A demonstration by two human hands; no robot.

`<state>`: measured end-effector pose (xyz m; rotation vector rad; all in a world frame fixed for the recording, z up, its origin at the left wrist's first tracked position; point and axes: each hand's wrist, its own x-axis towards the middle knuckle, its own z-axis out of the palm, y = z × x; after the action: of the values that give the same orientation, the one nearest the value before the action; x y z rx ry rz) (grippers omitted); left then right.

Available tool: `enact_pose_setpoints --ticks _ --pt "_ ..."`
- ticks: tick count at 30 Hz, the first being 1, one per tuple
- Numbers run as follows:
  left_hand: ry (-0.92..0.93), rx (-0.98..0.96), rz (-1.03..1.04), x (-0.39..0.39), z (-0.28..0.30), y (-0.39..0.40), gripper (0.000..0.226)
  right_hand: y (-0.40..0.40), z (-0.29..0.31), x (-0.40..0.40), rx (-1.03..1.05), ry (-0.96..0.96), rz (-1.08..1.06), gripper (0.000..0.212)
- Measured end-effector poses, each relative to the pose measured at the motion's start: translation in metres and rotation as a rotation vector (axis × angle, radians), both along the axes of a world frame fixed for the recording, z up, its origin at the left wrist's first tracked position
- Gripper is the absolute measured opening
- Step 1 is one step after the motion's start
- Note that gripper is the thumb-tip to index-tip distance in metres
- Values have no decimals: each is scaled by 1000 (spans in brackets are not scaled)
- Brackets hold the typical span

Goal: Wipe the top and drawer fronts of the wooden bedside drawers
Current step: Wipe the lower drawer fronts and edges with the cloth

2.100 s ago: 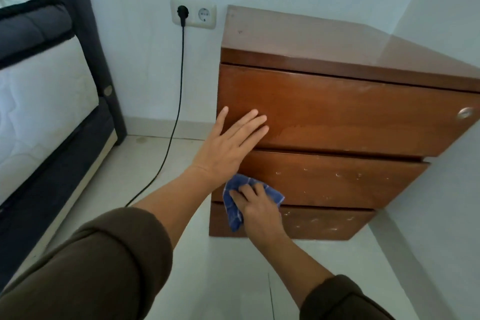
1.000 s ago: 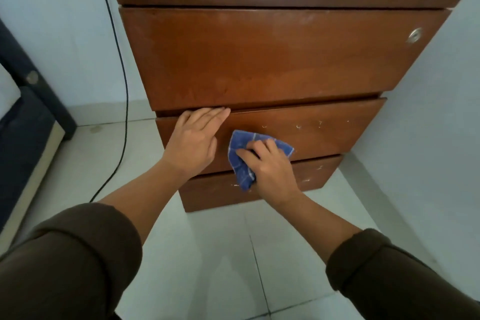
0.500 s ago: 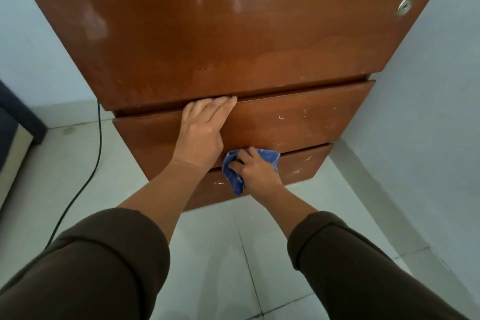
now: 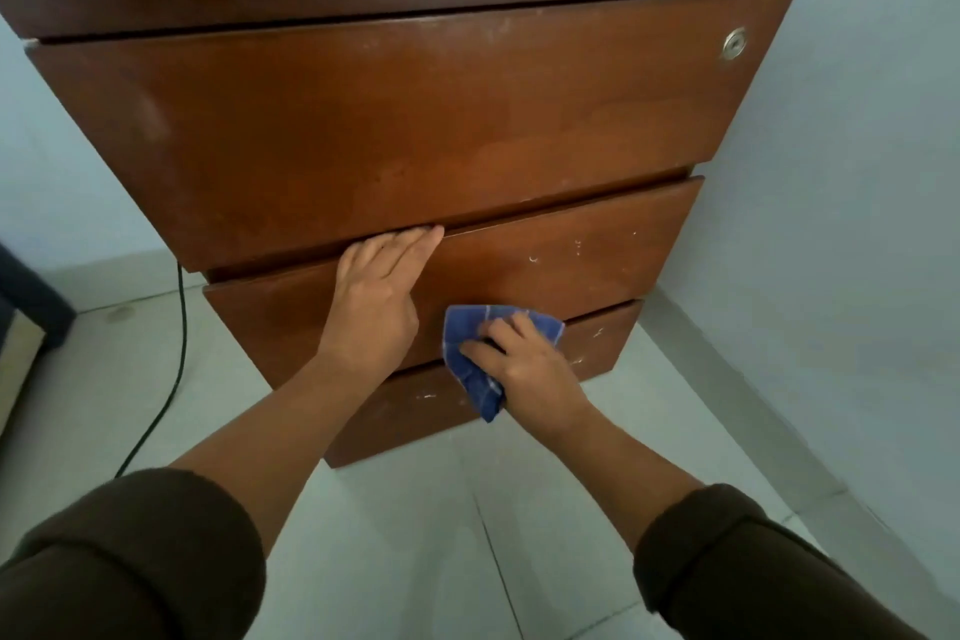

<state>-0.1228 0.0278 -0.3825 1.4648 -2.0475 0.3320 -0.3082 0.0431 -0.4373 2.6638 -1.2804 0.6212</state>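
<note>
The wooden bedside drawers fill the upper view, with three brown drawer fronts stacked under a flat top. My left hand lies flat on the middle drawer front, fingertips at its upper edge under the top drawer. My right hand presses a blue checked cloth against the lower edge of the middle drawer, at the seam with the bottom drawer. White specks mark the middle and bottom fronts. A round metal lock sits at the top drawer's right end.
A black power cable runs down the wall and across the tiled floor left of the drawers. A dark bed frame corner shows at the far left. A white wall stands close on the right.
The view has pulled back and up, so the top edge of the unit shows again. My right hand with the cloth has shifted right along the middle drawer's lower edge. My left hand stays put.
</note>
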Motion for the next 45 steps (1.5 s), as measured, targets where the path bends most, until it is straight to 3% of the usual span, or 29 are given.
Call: enact_pose_setpoints --ticks 3,6,11,15,20,25,28,31,35,41,45 --pt "-1 55 -6 -4 5 0 63 -13 45 -17 -198 -87 -58 25" --pt "-19 129 -92 -24 14 -8 64 -33 70 -23 -204 -76 -159 23" --pt "-57 213 -166 -55 25 -25 69 -45 26 -32 -8 37 -146 30" --pt "-14 110 -76 -64 13 -27 68 -43 -21 -41 158 107 -173 43" --pt "5 44 -58 -68 8 -31 65 -46 -47 -44 366 227 -210 44" --pt "1 54 -56 -66 6 -32 66 -47 -56 -43 409 217 -243 40" --pt "12 74 -71 -67 11 -29 60 -37 -41 -50 303 116 -193 33" --pt "-17 94 -63 -69 14 -24 54 -29 -12 -67 -45 -139 -152 26" --pt "-96 96 -126 -87 15 -29 57 -45 42 -82 -362 -277 -190 23" --pt "-163 194 -235 -125 27 -59 64 -67 28 -93 -261 -247 -252 19" --pt "-106 85 -143 -135 11 -60 68 -67 -23 -107 -8 -90 -222 38"
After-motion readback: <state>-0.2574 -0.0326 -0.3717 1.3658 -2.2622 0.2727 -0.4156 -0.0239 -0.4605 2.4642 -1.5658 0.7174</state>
